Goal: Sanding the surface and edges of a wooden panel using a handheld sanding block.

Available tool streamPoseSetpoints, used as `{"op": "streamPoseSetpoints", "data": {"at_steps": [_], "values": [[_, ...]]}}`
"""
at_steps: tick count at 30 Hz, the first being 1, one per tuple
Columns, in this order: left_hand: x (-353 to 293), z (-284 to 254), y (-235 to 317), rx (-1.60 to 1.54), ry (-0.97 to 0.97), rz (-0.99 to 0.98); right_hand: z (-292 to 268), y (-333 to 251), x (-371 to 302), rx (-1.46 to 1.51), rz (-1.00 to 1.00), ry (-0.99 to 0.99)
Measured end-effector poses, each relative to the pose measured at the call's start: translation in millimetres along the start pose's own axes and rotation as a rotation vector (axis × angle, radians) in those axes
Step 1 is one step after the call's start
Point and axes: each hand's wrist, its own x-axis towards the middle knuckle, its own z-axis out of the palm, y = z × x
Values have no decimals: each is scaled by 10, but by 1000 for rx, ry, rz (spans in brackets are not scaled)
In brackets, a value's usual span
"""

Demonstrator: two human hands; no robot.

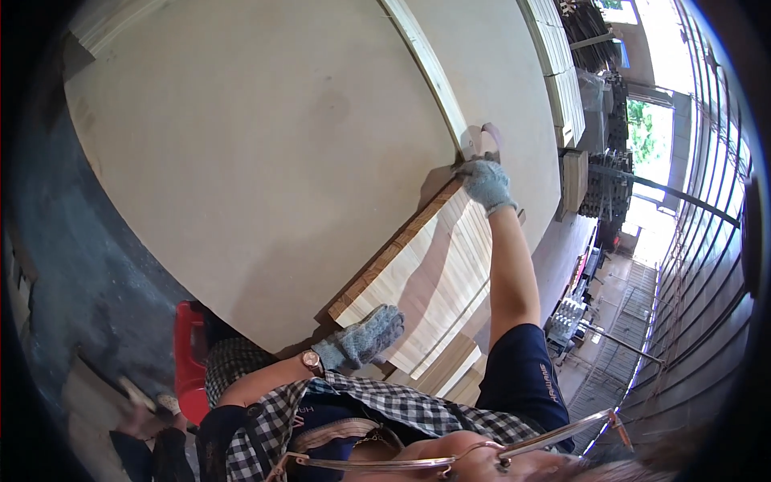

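Observation:
My left hand [365, 336], in a grey-blue knit glove with a watch at the wrist, lies over the near edge of a stack of pale wooden strips [458, 249]. Its fingers look stretched out and rest against the wood. Reaching to the stack's far corner, my right hand [487, 185], gloved alike, has its fingers curled in. Just beyond those fingers is a pale curved thing [492, 136] whose kind I cannot make out. A long narrow wooden strip [426, 60] runs away from me across the large tan board [265, 145], its near end beside my right hand.
Stacked pale strips [554, 72] line the board's far right edge, and more boards [87, 24] lie at the upper left. A red plastic chair [189, 361] stands by my left side. Below my right arm are further wooden boards [446, 369]. A barred wall is at the right.

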Motion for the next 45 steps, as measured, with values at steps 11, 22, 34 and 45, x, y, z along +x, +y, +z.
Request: {"op": "streamPoseSetpoints", "data": {"at_steps": [11,22,34,45], "values": [[12,458,37,-287,-107,-46,120,-1969,-1172,241,-351,97],[-26,337,26,-81,-30,-66,75,-413,-69,307,125,12],[26,164,87,-75,-93,-58,-288,-2260,-1326,537,-348,20],[-42,166,72,292,116,20,93,-332,183,-196,126,-79]]}}
